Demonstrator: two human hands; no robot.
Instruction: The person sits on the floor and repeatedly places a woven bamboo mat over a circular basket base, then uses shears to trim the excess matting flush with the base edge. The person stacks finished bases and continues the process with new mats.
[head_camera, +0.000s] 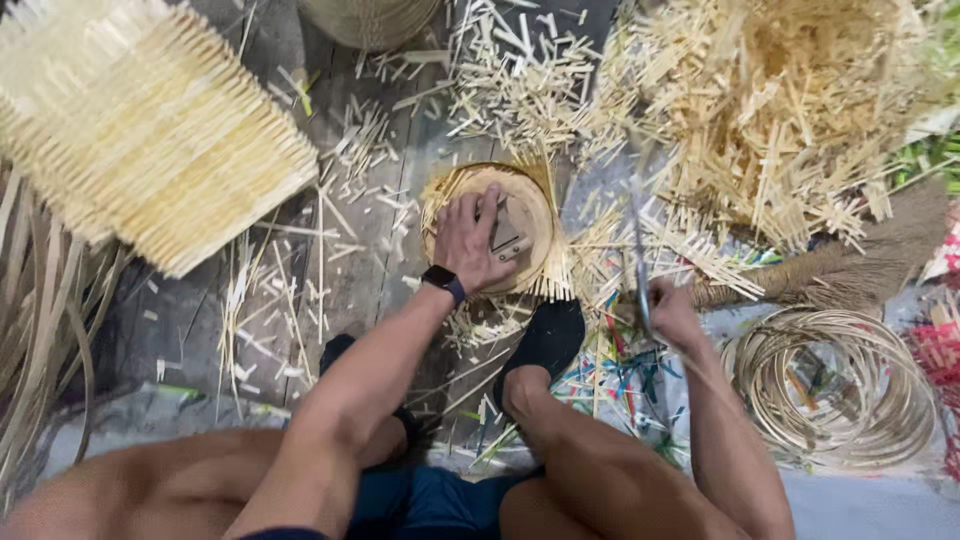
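At about ten o'clock from the person lies a finished woven bamboo panel (140, 130), tilted on the floor (370, 270), with long loose strips (40, 330) curving away beneath it at nine o'clock. Straight ahead, at twelve o'clock, sits the small round bamboo basket (490, 225) on the planks, its uncut splint ends sticking out along the near and right rim. The left hand (472, 240) presses flat on top of it, fingers (465, 210) spread and bearing down on what looks like a small flat block (510, 232) inside; they are open rather than curled round anything. A dark watch sits at the wrist. A black-shod foot (548, 340) braces just below the basket at six o'clock of it.

At about two o'clock the right hand (668, 310) is closed round the handle of a long blade (638, 250), which is blurred, so its exact angle is hard to tell. To my eye the work wants the left palm kept firm and well inside the rim, clear of the edge where the blade would meet the protruding splints, and the basket held from turning by that foot.

Further right, a large heap of offcuts (780, 110) fills one o'clock, and a coil of thin cane rings (830, 390) lies at three o'clock.
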